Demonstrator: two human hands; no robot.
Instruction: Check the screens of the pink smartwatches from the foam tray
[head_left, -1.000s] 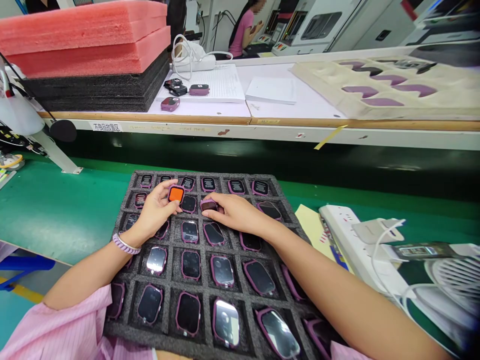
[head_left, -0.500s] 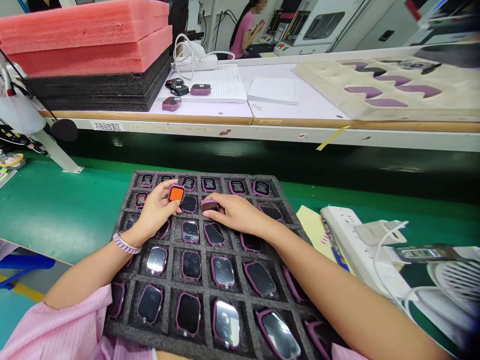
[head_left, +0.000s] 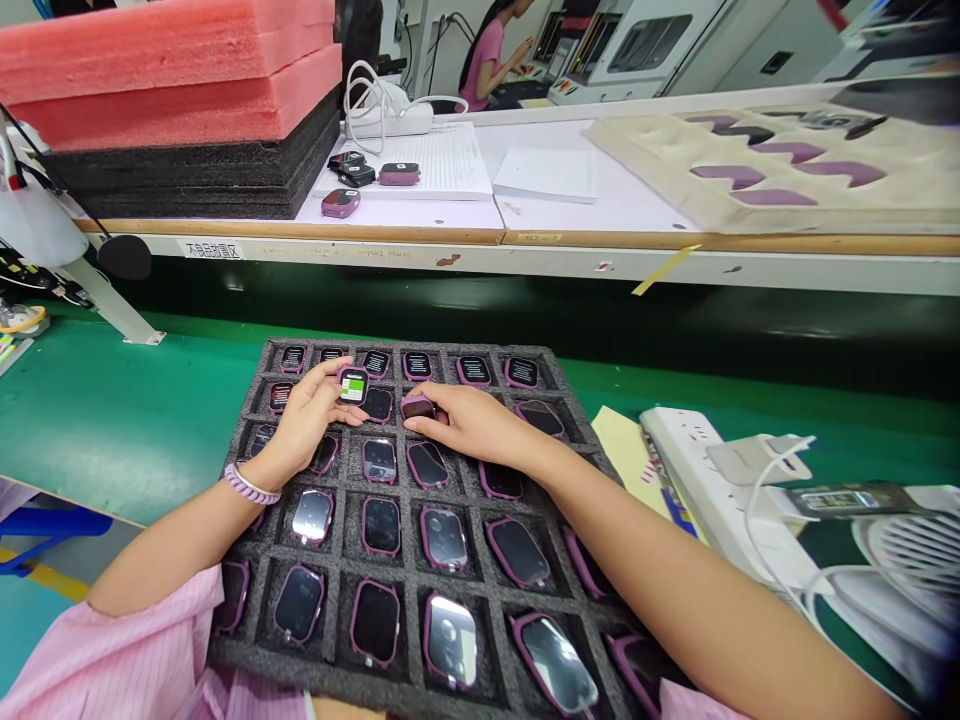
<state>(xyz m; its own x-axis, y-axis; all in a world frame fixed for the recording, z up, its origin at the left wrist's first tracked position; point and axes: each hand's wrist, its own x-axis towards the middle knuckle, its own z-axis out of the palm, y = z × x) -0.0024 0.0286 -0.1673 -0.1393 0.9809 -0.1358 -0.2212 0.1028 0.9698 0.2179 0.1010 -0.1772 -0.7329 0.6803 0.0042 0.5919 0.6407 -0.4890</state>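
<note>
Foam tray [head_left: 285, 668] nearest my remote view
I see the left hand [head_left: 306, 412] with fingers clamped on a lit watch [head_left: 352, 385] over the tray; the right hand [head_left: 466, 420] pinches a dark watch [head_left: 418, 407] (tilted, I notice). Beyond, pink foam [head_left: 169, 85] tops a stack on the shelf [head_left: 622, 210].

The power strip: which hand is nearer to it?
The right. The right hand, gripping a dark watch, is to the left of the power strip, over the foam tray. The left hand, holding a lit watch, is farther left.
</note>
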